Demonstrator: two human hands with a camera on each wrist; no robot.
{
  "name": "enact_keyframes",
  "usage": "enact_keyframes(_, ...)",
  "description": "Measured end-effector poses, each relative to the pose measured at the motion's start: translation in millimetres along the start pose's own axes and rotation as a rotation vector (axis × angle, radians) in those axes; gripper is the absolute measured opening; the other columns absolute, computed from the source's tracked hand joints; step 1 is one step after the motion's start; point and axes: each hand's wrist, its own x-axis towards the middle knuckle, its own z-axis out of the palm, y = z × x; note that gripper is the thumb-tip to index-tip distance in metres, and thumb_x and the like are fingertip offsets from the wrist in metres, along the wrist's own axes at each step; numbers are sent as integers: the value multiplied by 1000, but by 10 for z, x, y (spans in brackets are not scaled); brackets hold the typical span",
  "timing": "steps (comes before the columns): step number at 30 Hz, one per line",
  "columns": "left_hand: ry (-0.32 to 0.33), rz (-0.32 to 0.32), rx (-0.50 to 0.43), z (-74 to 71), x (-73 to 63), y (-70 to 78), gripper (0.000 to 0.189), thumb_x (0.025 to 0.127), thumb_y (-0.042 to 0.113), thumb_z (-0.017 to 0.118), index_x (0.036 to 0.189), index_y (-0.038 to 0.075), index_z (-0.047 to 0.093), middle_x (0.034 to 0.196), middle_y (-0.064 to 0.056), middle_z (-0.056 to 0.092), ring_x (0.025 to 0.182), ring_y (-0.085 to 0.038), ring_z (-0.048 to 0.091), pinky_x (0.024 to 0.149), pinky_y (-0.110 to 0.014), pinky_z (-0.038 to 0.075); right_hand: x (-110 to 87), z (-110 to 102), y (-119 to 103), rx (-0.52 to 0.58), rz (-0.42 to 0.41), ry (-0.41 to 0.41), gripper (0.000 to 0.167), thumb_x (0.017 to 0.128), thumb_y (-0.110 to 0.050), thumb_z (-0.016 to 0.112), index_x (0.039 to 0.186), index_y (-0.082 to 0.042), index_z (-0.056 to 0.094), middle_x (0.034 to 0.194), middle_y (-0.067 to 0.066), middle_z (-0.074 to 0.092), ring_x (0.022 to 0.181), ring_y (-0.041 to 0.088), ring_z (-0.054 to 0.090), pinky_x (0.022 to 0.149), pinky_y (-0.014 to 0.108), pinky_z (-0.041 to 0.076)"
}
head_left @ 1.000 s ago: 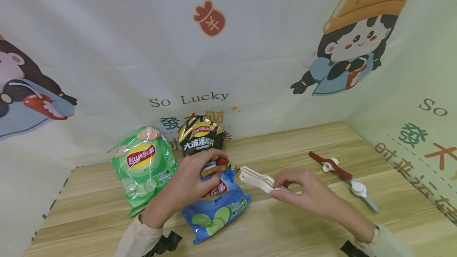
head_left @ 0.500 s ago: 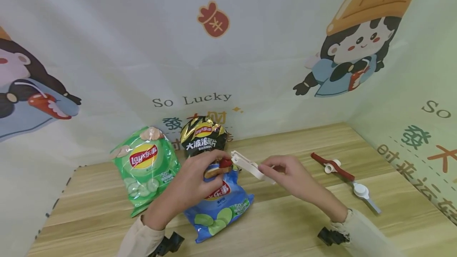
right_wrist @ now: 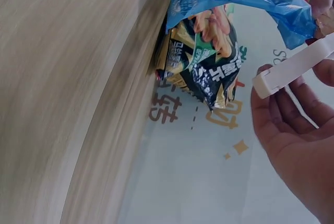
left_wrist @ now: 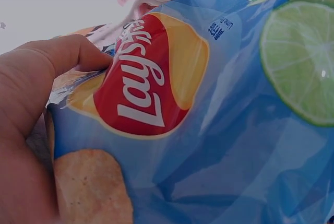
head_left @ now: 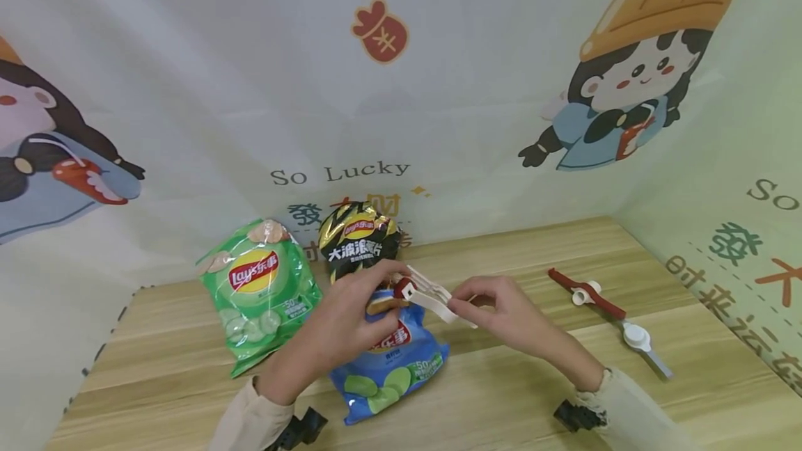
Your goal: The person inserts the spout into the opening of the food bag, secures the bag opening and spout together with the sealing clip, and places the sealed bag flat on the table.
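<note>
My left hand (head_left: pixel 338 315) grips the top of a blue Lay's chip bag (head_left: pixel 401 360), which stands tilted with lime slices printed low on its front. In the left wrist view the thumb lies by the bag's red logo. My right hand (head_left: pixel 501 312) pinches one end of a white bag clip (head_left: pixel 434 303). The clip's two long arms stand apart in a narrow V, and their far ends overlap the bag's top corner by the left fingertips. From the right wrist, the clip (right_wrist: pixel 297 65) shows side-on, with fingers curled behind it.
A green Lay's bag (head_left: pixel 253 298) leans at the back wall, left of the blue one. Behind the blue bag stands a black and gold chip bag (head_left: pixel 359 239). On the right lie a red clip (head_left: pixel 608 306) and a grey clip (head_left: pixel 654 362), each with a white spout part.
My right hand has moved left with the white clip, bringing its arms to the blue bag's top corner. The left hand keeps its grip on the bag.
</note>
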Motion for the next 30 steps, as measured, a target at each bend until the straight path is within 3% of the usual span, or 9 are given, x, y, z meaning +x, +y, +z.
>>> enact_keyframes(6, -19, -44, -29, 24, -1, 50, 55, 83, 6, 71, 130, 21, 47, 100, 3, 71, 72, -4, 60, 64, -25, 51, -9, 42, -30, 51, -65, -64, 12, 99, -16, 63, 99, -11, 74, 99, -1, 70, 87, 13, 66, 80, 31, 56)
enact_keyframes(13, -14, -65, -26, 53, -4, 60, 54, 82, 7, 72, 129, 19, 48, 105, -1, 72, 74, -5, 61, 66, -24, 52, -21, 45, 7, 57, -58, -89, 11, 98, -14, 63, 99, -9, 73, 102, 2, 70, 91, 14, 65, 83, 31, 55)
enact_keyframes(21, -24, -96, 33, 104, -5, 85, 54, 81, 9, 71, 129, 21, 49, 104, 7, 71, 70, 0, 59, 74, -29, 48, -23, 59, -6, -58, -118, -106, 8, 96, -14, 64, 96, -13, 72, 98, -3, 69, 88, 10, 64, 80, 29, 55)
enact_keyframes(26, -46, -67, 32, 138, 1, 132, 58, 80, 12, 78, 130, 20, 48, 107, 4, 69, 85, -5, 63, 72, -27, 52, -42, 99, -75, -118, -146, -89, 4, 92, -17, 67, 93, -17, 70, 94, -9, 68, 84, 7, 61, 76, 30, 54)
enact_keyframes(30, -44, -35, 33, 156, -2, 159, 58, 79, 9, 77, 128, 19, 49, 108, 5, 66, 81, -5, 60, 66, -24, 51, -51, 130, -94, -95, -148, -79, 6, 92, -26, 69, 94, -21, 70, 94, -11, 67, 83, 8, 61, 75, 33, 54)
